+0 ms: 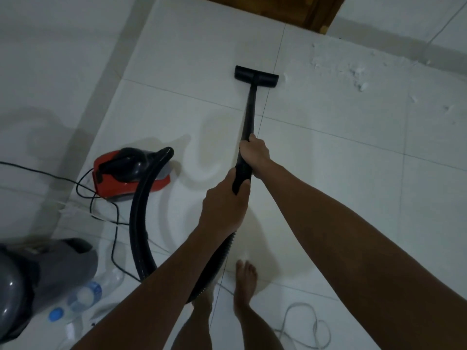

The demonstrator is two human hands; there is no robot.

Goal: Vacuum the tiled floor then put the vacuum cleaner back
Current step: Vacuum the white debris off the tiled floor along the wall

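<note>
Both hands on the black wand (250,114): right hand (254,154) clasped farther along, left hand (225,200) wrapped around the near end, probably for push and steering. Floor head (256,76) flat on the tiled floor (353,185), just left of white debris (353,69). Red vacuum body (126,173) at left, near enough for a slack hose (141,210).

Both forearms are bare right up to the frame's lower edge, with no sleeve showing. The left hand (225,198) and right hand (254,154) carry no gloves, rings, watch or bracelet. Lower legs and feet (245,276) are bare as well: no socks, no shoes.
</note>
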